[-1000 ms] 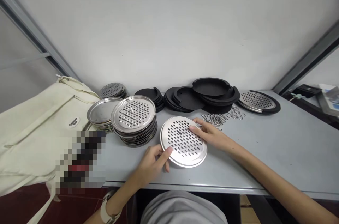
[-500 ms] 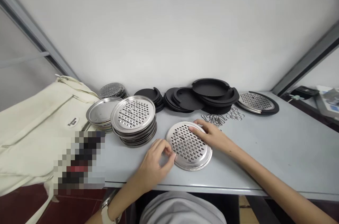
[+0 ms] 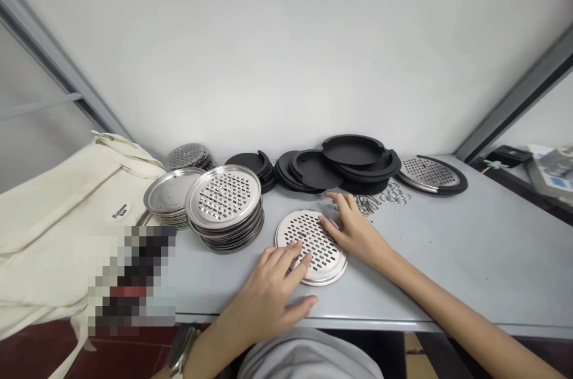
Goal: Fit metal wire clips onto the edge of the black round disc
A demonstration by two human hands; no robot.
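A round slotted metal grater plate (image 3: 320, 239) lies flat on the table in front of me, with a second metal rim showing beneath its lower edge. My left hand (image 3: 280, 283) is open over its lower left part, fingertips on or just above the slots and thumb stretched out near the table's front edge. My right hand (image 3: 356, 230) is open at the plate's upper right edge, fingers apart, index fingertip past the rim. Left of the plate stands a stack of metal grater plates (image 3: 224, 197), with a stack of shallow metal dishes (image 3: 172, 191) behind it.
Black round holders (image 3: 353, 155) are piled along the wall, beside a smaller black stack (image 3: 246, 164). Metal clips (image 3: 394, 194) lie near them. A grater plate in a black frame (image 3: 432, 173) sits at right. A cream bag (image 3: 67, 218) covers the left end.
My left hand has opened from a pinch at the plate's edge and spread over its lower left. The plate has shifted slightly left, and my right hand's fingers have loosened at the rim.
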